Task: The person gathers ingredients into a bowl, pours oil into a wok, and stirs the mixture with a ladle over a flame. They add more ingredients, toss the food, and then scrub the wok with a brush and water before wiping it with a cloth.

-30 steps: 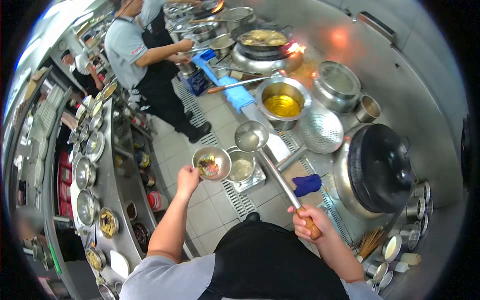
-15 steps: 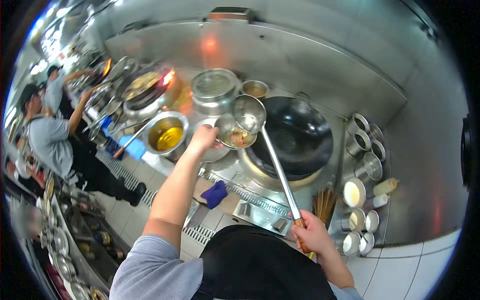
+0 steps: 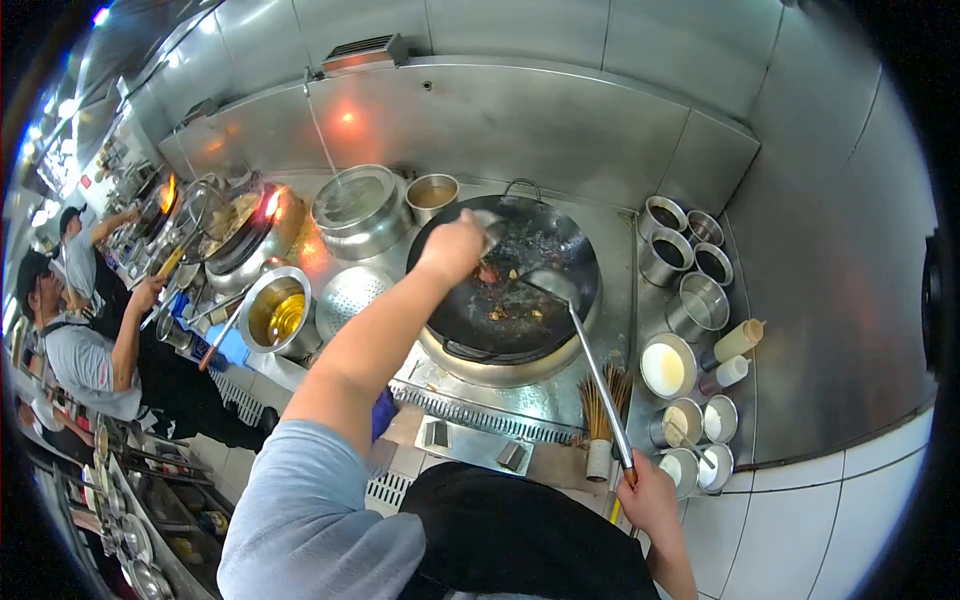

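Observation:
My left hand [image 3: 453, 248] is closed on a small metal bowl [image 3: 493, 231], tipped over the far left part of the black wok [image 3: 565, 235]. Food pieces [image 3: 488, 272] show below the bowl, some reddish, and more bits lie on the wok's near side. My right hand [image 3: 650, 492] is wrapped round the wooden end of a long-handled ladle [image 3: 600, 375]. The ladle's dark-looking head rests in the right half of the wok, close to the food.
Left of the wok stand a lidded pot [image 3: 355, 212], a perforated strainer [image 3: 350, 297] and a pot of yellow oil [image 3: 280, 312]. Seasoning containers [image 3: 668, 365] and squeeze bottles [image 3: 738, 340] line the right side, near a bamboo brush [image 3: 600, 410]. Co-workers [image 3: 85, 345] stand at flaming woks to the left.
My left hand has carried the bowl rightward over the wok and tipped it; food now lies in the wok. The ladle head has come down into the wok. The view has shifted.

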Tool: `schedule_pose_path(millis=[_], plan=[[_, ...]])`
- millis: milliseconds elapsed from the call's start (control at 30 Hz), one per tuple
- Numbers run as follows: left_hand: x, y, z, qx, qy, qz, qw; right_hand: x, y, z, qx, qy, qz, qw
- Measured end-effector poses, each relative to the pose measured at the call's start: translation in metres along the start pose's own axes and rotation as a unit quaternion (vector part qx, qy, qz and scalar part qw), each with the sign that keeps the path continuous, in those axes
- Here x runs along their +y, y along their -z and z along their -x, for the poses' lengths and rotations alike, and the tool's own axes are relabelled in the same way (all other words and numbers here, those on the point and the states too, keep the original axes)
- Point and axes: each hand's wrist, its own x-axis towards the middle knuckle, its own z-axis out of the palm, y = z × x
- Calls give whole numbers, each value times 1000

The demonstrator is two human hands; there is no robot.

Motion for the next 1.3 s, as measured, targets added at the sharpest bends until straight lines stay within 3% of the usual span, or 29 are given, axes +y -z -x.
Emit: schedule_pose_path(millis=[67, 133, 167, 200, 267, 333, 367, 400, 500, 567, 600, 667, 733, 800, 833, 867, 967, 1033, 1067, 1100, 1133, 1200, 1300], plan=[[5, 8, 7, 12, -10, -2, 1000, 0, -2, -3, 13, 5, 31, 999], [20, -6, 25, -53, -34, 29, 998, -7, -7, -10, 22, 10, 64, 998], [24, -13, 38, -3, -188, -44, 981, -14, -9, -18, 34, 23, 74, 996], [21, -18, 38, -21, -185, -56, 981, -23, -8, -27, 49, 39, 87, 994], [5, -32, 28, -42, 105, 70, 991, -40, -5, -32, 49, 30, 98, 994], [-20, -36, 31, 5, 78, 43, 996, -47, -11, -36, 36, 14, 103, 994], [-22, -24, 38, 36, 195, 121, 973, -50, -14, -43, 34, 15, 106, 994], [-33, -27, 48, 104, 227, 181, 951, -53, -21, -55, 34, 10, 109, 993], [-55, -30, 80, 165, 255, 222, 927, -66, -41, -90, 21, -1, 139, 990], [-66, -26, 110, 71, 353, 437, 824, -70, -60, -107, 7, 2, 170, 985], [-62, -16, 127, 67, 387, 528, 753, -68, -70, -111, 39, -18, 184, 982], [-68, -31, 158, 80, 385, 596, 700, -80, -81, -108, 61, -16, 202, 977], [-65, -23, 189, 82, 410, 638, 646, -112, -77, -92, 247, 202, 256, 912], [-62, -11, 226, 94, 417, 659, 619, -126, -110, -67, 57, 243, 104, 963], [-58, -3, 247, 106, 423, 672, 599, -134, -132, -58, -136, 197, 23, 971], [-55, 8, 268, 119, 426, 684, 580, -135, -157, -51, -324, 141, -49, 934], [-36, 48, 336, 119, 489, 654, 565, -83, -271, -43, -363, 208, 44, 907], [-23, 67, 390, 121, 531, 636, 547, -61, -308, -43, -365, 77, 171, 912], [-14, 76, 418, 115, 557, 631, 528, 52, -404, -52, -384, 107, 176, 900], [-3, 89, 439, 124, 584, 619, 510, 163, -492, -57, -221, 180, 116, 951], [9, 96, 464, 148, 613, 593, 500, 218, -582, -33, -54, 248, 36, 967], [35, 114, 510, 100, 672, 544, 492, 140, -532, -44, -117, 310, 9, 943], [80, 145, 554, 148, 760, 456, 438, 97, -522, -60, -219, 371, -18, 902]])
